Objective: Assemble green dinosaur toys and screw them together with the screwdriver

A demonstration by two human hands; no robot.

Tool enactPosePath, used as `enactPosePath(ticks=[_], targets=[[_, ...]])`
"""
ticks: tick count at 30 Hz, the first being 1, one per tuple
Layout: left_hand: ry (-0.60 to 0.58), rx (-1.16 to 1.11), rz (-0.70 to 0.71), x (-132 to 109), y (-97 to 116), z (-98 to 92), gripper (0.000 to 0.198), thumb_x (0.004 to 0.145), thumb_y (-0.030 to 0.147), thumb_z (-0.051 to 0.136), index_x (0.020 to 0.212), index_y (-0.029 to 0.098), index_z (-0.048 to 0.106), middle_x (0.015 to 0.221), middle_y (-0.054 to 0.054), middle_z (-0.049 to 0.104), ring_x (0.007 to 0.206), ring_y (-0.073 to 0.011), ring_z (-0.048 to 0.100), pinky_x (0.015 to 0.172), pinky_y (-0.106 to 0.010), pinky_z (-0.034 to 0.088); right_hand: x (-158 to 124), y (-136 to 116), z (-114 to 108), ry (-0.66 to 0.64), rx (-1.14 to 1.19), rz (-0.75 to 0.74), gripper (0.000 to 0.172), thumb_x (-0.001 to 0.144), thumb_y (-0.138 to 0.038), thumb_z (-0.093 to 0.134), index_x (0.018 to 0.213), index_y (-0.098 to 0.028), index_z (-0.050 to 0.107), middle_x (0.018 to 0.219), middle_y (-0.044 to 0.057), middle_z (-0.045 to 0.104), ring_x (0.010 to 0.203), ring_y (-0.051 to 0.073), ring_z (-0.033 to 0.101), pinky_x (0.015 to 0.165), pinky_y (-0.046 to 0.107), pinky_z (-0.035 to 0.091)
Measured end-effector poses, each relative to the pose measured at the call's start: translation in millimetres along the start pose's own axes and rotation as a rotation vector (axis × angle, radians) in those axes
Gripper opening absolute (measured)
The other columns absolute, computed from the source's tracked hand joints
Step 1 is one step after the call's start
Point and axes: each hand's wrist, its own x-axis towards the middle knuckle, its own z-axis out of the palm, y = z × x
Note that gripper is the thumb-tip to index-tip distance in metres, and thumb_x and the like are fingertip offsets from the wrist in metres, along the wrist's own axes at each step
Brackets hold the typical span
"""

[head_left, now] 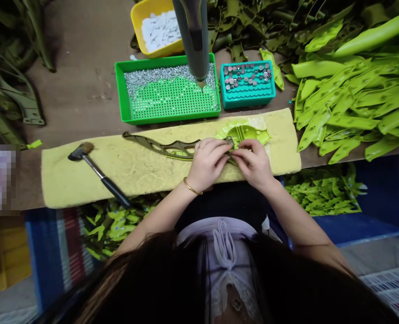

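Where the yellow mat (159, 177) runs along the near edge of the table (81, 108), both hands work close together toward its right end. An olive frame (143, 141) lies on the mat, extending from the middle of the mat's far edge to the hands; a lime-green strip shows along its near side. The left hand (208, 162) is partly closed over the frame and has hold of it near its right end. The right hand (255, 164) is bent just beside it, thumb and forefinger close together; whether a small piece is between them cannot be told. A lime-green shell (244, 132) lies just beyond the fingers, near the mat's far right corner.

A hammer (104, 180) lies toward the mat's left end, its handle projecting over the near edge. Beyond the mat's far edge, a green tray (168, 118) contains screws (159, 74); a power driver (195, 40) is positioned above it, tip down. A teal tray (248, 100), just right of the green one, carries small metal cylinders (232, 83). Behind the green tray, a yellow bin (137, 24) contains white pieces (160, 31). Lime-green parts (347, 99) are heaped at the right end of the table.
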Motion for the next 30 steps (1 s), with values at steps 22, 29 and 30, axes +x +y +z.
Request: enactPosePath(ticks=[22, 29, 30], targets=[[0.032, 0.142, 0.121, -6, -10, 6.3, 0.018, 0.091, 0.029, 0.057, 0.103, 0.025, 0.07, 0.122, -0.007, 0.066, 0.113, -0.0232, 0.056, 0.099, -0.045, 0.041, 8, -19, -13, -0.18, -0.392, -0.023, 0.024, 0.091, -0.026, 0.048, 0.081, -0.017, 0.068, 0.092, 0.009, 0.064, 0.082, 0.02, 0.055, 0.071, 0.033, 0.041], [-0.097, 0.264, 0.174, -14, -5, 8.9, 0.028, 0.089, 0.031, 0.056, 0.115, 0.023, 0.065, 0.139, -0.012, 0.055, 0.127, -0.0303, 0.047, 0.11, -0.058, 0.029, -13, -16, -38, -0.319, -0.106, 0.278, 0.038, 0.087, -0.04, 0.061, 0.117, -0.018, 0.057, 0.087, 0.005, 0.068, 0.067, 0.015, 0.061, 0.058, 0.026, 0.042], [-0.109, 0.262, 0.164, -14, -3, 9.0, 0.028, 0.089, 0.032, 0.056, 0.114, 0.023, 0.065, 0.139, -0.013, 0.055, 0.128, -0.0308, 0.046, 0.11, -0.059, 0.028, -17, -15, -40, -0.345, -0.008, 0.321, 0.038, 0.085, -0.038, 0.063, 0.117, -0.017, 0.056, 0.082, 0.003, 0.068, 0.063, 0.013, 0.061, 0.057, 0.025, 0.042]])
